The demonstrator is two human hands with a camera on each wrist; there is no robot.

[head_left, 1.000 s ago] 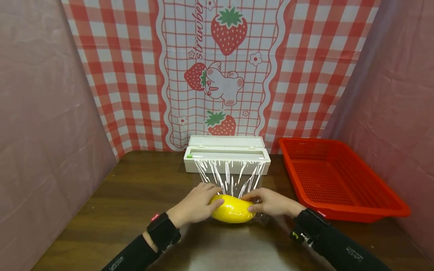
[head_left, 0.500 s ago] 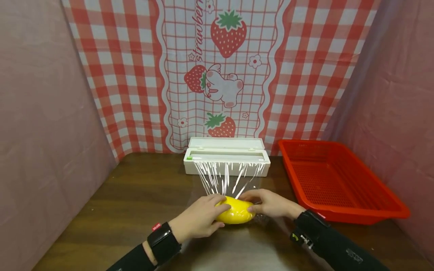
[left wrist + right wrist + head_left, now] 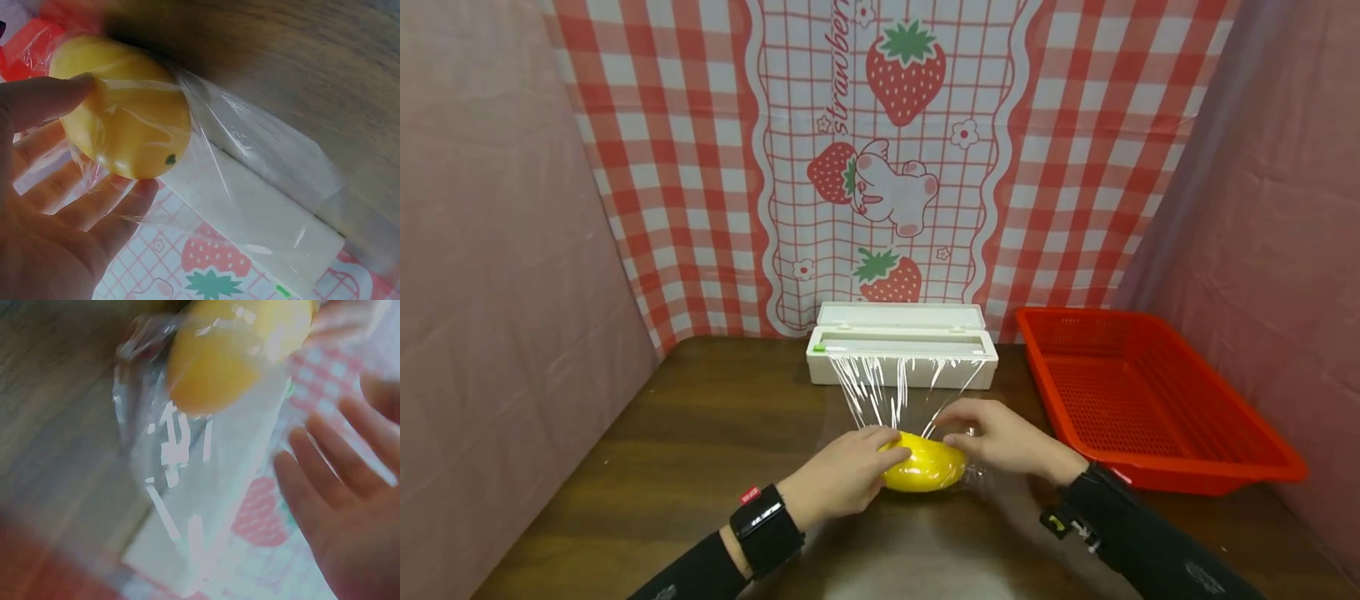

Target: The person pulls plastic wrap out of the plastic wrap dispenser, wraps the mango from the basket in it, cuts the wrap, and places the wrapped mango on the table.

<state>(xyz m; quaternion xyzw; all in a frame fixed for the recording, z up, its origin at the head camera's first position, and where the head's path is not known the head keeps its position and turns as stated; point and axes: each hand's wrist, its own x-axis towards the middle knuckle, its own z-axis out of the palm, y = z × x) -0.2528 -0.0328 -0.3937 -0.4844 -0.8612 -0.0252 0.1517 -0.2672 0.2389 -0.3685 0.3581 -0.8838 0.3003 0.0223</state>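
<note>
Wrapping in progress, we judge. A yellow mango-like piece (image 3: 925, 468) sits on the near side of the white box (image 3: 902, 335), on the brown surface (image 3: 715, 433); clear film (image 3: 895, 408) runs from the box's front edge to it. The left hand (image 3: 842, 472) has its grip round the piece, thumb one side, fingers the other. The right hand (image 3: 1003, 437) is at the piece's other end, grip released: its own wrist view shows fingers outstretched and apart from the yellow. A red basket (image 3: 1180, 460) stands to the right of the box.

Next move, as we read it, calls for the right hand to smooth the loose film snug at its end while the left steadies the piece, then for parting the sheet at the box. A hard pull could drag the box nearer us.

Hard to make out: we cannot count the layers or see the piece's underside; its left end is covered in the head view. The right wrist view is blurred, and glints hide the film's edges.
</note>
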